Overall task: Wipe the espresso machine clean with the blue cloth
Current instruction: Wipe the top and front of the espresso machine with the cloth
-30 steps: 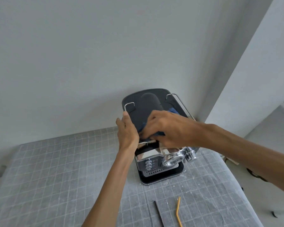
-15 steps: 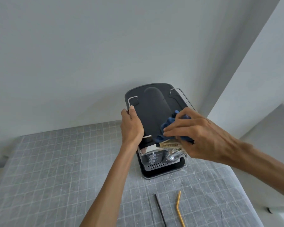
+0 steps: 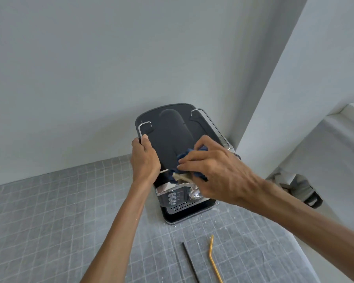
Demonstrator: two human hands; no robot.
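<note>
Bracing machine by its left edge, left hand clamping there; right hand bunching cloth, pressing onto lid. Better overlapping strokes, steady pressure.

Plain pale wall behind a grey gridded table, evenly lit.

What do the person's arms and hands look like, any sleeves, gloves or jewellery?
Both forearms are bare as far as the view reaches, no sleeves showing. The left hand and right hand wear no gloves, and no rings, watch or bracelets show.
</note>
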